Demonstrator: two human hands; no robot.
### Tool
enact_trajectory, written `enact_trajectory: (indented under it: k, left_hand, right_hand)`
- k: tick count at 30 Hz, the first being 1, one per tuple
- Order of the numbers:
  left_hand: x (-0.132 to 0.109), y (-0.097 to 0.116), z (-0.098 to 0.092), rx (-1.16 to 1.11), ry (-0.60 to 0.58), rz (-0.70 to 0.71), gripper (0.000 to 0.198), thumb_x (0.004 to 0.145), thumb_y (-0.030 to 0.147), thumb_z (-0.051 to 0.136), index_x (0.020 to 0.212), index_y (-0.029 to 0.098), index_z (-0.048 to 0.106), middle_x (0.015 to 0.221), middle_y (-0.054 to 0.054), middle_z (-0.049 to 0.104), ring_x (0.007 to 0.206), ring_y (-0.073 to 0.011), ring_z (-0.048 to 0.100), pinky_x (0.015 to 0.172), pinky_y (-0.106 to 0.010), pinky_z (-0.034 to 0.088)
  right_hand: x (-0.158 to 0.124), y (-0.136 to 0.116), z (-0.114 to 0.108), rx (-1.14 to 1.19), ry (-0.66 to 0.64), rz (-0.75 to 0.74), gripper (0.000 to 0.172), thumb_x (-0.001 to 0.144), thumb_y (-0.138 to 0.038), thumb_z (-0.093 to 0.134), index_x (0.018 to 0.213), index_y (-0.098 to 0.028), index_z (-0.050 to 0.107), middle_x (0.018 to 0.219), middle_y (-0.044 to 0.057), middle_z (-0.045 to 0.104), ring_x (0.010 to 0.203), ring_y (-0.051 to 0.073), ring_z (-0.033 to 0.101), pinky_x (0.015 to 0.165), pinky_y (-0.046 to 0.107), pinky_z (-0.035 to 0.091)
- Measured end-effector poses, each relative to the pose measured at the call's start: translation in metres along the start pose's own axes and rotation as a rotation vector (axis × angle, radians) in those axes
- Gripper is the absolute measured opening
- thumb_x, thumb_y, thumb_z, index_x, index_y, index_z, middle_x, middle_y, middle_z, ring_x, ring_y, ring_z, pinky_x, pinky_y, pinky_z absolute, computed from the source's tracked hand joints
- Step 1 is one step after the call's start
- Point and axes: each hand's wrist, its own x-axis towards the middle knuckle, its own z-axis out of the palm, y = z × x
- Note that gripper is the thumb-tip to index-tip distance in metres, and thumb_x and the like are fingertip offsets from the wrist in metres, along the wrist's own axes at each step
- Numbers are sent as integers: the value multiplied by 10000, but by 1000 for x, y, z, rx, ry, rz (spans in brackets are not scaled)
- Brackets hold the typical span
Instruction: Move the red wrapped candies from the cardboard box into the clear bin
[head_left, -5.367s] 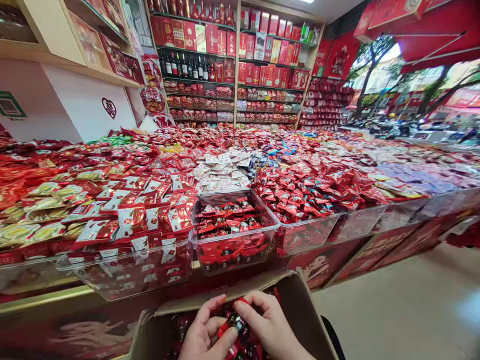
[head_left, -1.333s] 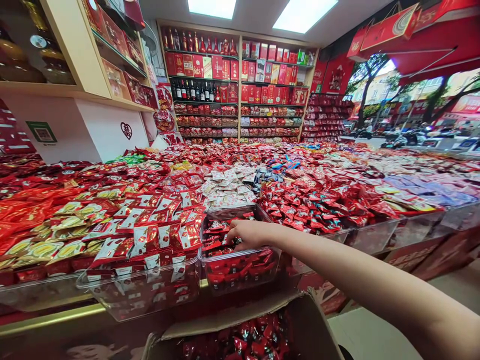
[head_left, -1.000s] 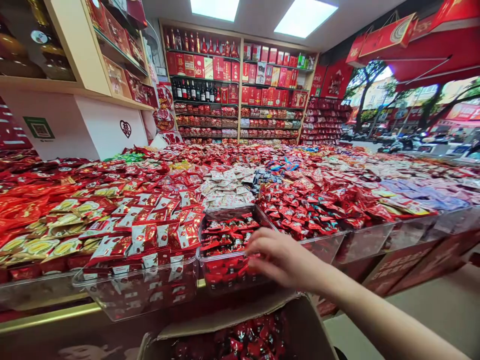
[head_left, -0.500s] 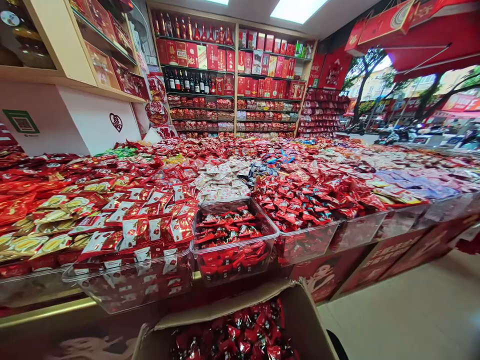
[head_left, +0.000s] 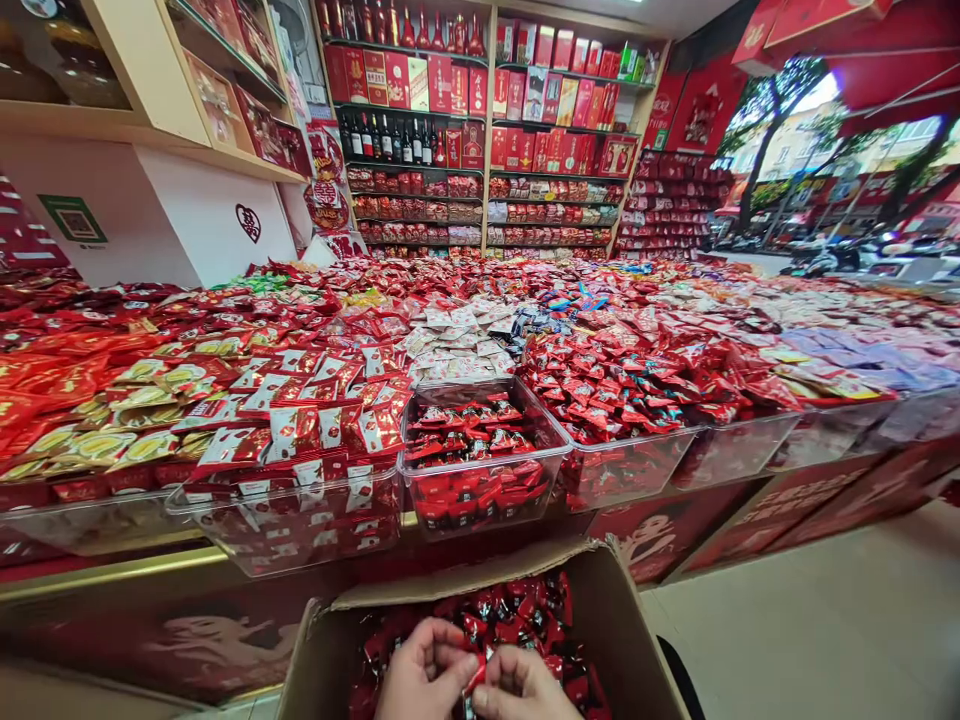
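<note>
My left hand (head_left: pixel 427 676) and my right hand (head_left: pixel 526 688) are close together over an open cardboard box (head_left: pixel 624 640) at the bottom of the view. Between their fingertips is a small red candy packet (head_left: pixel 475 678), pinched from both sides and partly covered by the fingers. Many similar shiny red and black candy packets (head_left: pixel 517 605) fill the box below. Just beyond it, on the display counter, a clear plastic bin (head_left: pixel 491 462) holds neat rows of red packets, lower than the heaps beside it.
Left of that bin, red and white packets (head_left: pixel 292 430) are piled high; to its right rises a heap of red packets (head_left: pixel 600 385). White packets (head_left: pixel 457 345) lie behind. Shelves of bottles and boxes (head_left: pixel 491 125) line the back wall. Tiled floor (head_left: pixel 787 620) shows at right.
Both hands have come into view over the cardboard box, with a red candy packet between their fingers. The camera has tilted down and turned slightly left.
</note>
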Motion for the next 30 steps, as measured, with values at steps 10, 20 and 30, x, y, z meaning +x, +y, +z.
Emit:
enact_trajectory:
  k: [10,20,30]
  left_hand:
    - [-25,48,28,-320,56,-3,343,511,315,754,784,139,644,745,-45,702,734,-186,629,709,-278,490]
    - [-31,63,18,-354,3,-30,336,576,287,729,867,149,633,806,-51,702,786,-178,618,760,-292,467]
    - [-34,51,27,-322,15,61,365,524,323,753,826,172,613,710,-11,674,695,-132,581,667,-223,472]
  right_hand:
    - [-11,-77,22,27,304,-252,327,658,-422,638,601,-128,508,500,-49,452,473,52,338,475,189,274]
    - [-18,-84,31,201,238,-177,265,641,-372,668,632,-138,543,528,-40,490,482,60,390,495,195,329]
    - [-21,-72,23,86,190,-216,281,673,-414,627,657,-158,512,564,-36,471,508,72,399,499,195,343]
